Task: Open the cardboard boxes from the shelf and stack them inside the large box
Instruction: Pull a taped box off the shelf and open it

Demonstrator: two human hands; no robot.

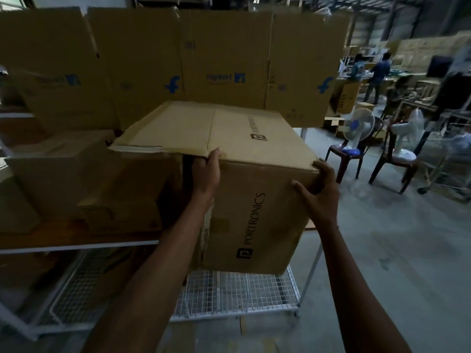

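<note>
Step in hand, by my read: lifting box [254, 189] off shelf [76, 247] at its rt end, box tilted, partly past shelf edge. Left hand [205, 171] grips front top edge, fingers under loose flap [168, 128]. Right hand [319, 189] clasps rt top corner. Both arms extended fwd. Next calls for: pull clear, set down, open flaps. Large box not identifiable.
</note>
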